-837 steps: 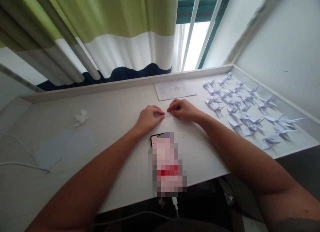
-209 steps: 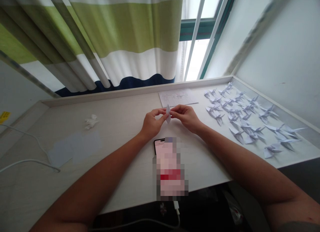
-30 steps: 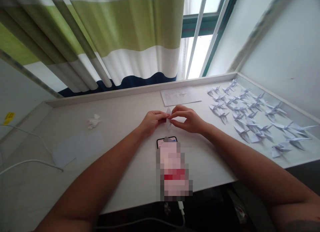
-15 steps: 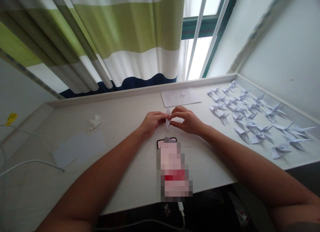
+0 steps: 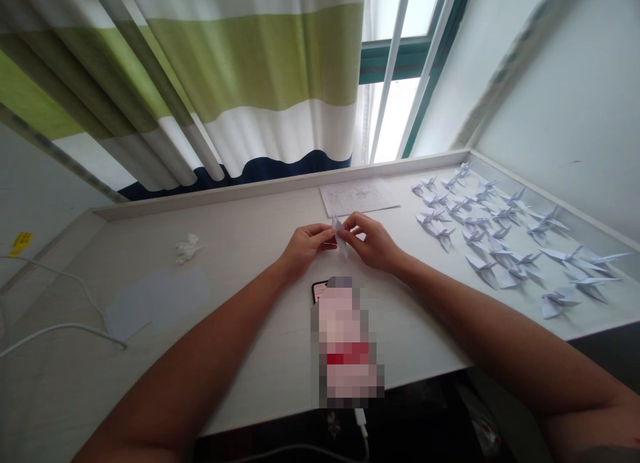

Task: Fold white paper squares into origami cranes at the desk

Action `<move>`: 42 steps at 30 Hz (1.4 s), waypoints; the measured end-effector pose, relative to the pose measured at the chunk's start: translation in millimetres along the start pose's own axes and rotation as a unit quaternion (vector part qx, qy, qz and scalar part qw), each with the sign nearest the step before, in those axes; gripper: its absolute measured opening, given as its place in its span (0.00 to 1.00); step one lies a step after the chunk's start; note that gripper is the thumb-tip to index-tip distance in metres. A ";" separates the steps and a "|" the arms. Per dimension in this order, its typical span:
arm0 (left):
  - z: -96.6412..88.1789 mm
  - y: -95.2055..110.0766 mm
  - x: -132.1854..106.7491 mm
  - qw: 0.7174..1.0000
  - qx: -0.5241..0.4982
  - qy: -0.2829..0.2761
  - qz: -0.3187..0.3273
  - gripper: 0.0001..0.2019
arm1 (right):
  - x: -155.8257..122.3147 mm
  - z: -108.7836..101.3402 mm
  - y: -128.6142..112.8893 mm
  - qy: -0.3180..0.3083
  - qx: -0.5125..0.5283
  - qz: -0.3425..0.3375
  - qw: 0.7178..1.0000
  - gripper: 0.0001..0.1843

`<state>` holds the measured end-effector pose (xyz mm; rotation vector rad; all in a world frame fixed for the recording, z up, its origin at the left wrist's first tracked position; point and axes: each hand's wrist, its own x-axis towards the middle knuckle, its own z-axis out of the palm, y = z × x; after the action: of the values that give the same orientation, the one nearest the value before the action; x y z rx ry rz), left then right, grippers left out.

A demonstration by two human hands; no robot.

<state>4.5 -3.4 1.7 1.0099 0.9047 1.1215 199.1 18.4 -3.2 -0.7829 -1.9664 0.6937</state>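
Between my two hands, just above the white desk (image 5: 260,343), is a small piece of folded white paper (image 5: 340,238), narrow and pointed at top and bottom. My left hand (image 5: 306,244) pinches its left side with thumb and fingers. From the other side, my right hand (image 5: 373,240) grips it with thumb and forefinger. Fingertips cover part of the folds. Many folded paper cranes (image 5: 500,233) lie spread over the right side of the desk.
A phone (image 5: 345,336), partly pixelated, lies below my hands, with a white cable (image 5: 361,420) at its lower end. Behind them is a printed sheet (image 5: 360,195). To the left are crumpled tissue (image 5: 187,249), blank paper sheets (image 5: 155,300) and another cable (image 5: 60,327). A raised rim borders the desk.
The folded paper has tilted, its lower point swinging right. My right fingers have closed in more tightly on it. The whole view has shifted slightly.
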 end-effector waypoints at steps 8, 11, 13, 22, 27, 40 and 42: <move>6.1 2.1 -5.4 0.997 0.064 0.009 0.035 0.18 | 0.5 0.9 0.3 0.023 0.017 0.059 0.998 0.18; 7.6 2.0 -5.9 0.996 0.080 0.028 0.037 0.20 | 1.2 2.5 -0.2 0.039 0.044 0.081 0.995 0.19; 7.2 1.8 -5.5 0.996 0.071 0.031 0.033 0.21 | 2.1 2.8 -0.3 0.040 0.059 0.099 0.993 0.19; -1.8 -0.2 -1.4 0.998 0.062 0.009 0.016 0.21 | 3.6 -1.3 -4.1 -0.001 0.178 0.194 0.965 0.21; -4.4 -1.7 2.1 0.999 0.036 0.000 0.008 0.21 | 3.4 -3.9 -4.2 -0.008 0.253 0.201 0.946 0.16; -3.3 -5.0 3.2 0.997 0.069 -0.013 0.039 0.23 | 4.7 -0.5 -1.0 0.023 0.283 0.206 0.936 0.22; -3.0 -5.9 2.6 0.996 0.082 -0.010 0.045 0.23 | 4.7 0.1 -0.2 0.018 0.289 0.213 0.933 0.24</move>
<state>3.8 -1.1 -5.1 1.2051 0.9545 1.1232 197.0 21.8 -0.7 -0.8387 -1.4385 1.4242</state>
